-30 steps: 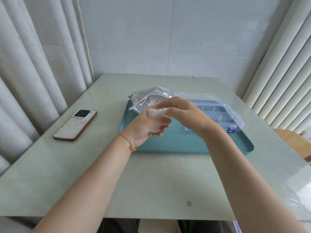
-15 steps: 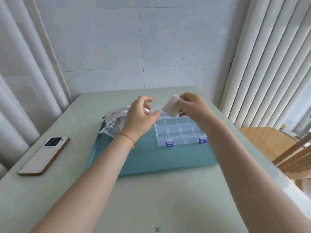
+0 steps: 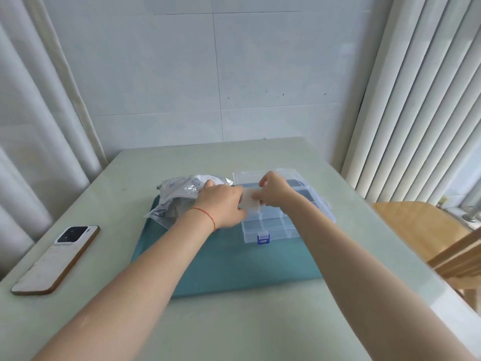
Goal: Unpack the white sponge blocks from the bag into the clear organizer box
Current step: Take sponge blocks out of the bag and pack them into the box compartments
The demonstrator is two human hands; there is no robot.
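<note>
At a pale green table [image 3: 234,321] set against a white tiled wall and curtains, your hands meet over a teal tray [image 3: 242,267]. Your left hand [image 3: 221,204] and right hand [image 3: 276,190] both pinch one white sponge block [image 3: 250,201] above the open clear organizer box [image 3: 273,225]; its near compartments look empty. The crinkled bag [image 3: 182,194] lies beside it, a phone [image 3: 56,259] well apart.

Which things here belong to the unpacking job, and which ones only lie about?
Belong to the job:
- white sponge block, held by both hands over the box
- clear organizer box, lid open
- bag
- left hand, right hand

Only lying about:
- phone on the table
- teal tray under box and bag
- wooden chair
</note>
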